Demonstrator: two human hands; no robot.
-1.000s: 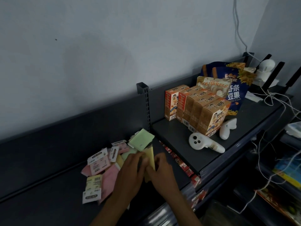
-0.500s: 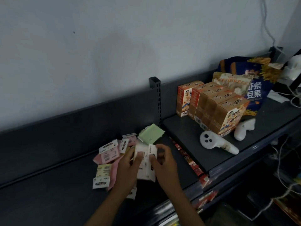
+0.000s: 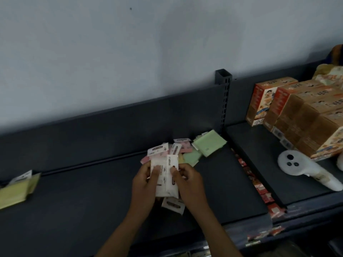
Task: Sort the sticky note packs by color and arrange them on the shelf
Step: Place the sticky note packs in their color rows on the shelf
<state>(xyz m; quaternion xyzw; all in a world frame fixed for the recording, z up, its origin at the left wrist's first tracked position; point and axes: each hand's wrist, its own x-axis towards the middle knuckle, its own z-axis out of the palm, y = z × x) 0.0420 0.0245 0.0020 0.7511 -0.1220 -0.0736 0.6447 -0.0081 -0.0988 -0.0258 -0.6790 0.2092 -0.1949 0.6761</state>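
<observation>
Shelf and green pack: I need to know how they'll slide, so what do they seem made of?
The shelf looks like painted metal, dark grey and matte: thin flat panels and a slotted upright post. The green pack looks like paper sheets, probably in a clear film wrap; its flat pale face has a faint sheen, though blur leaves the wrap uncertain.

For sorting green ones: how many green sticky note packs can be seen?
2: one green pack lies tilted beside the shelf upright, another lies flatter just left of it; the mixed pile may hide others.
</observation>
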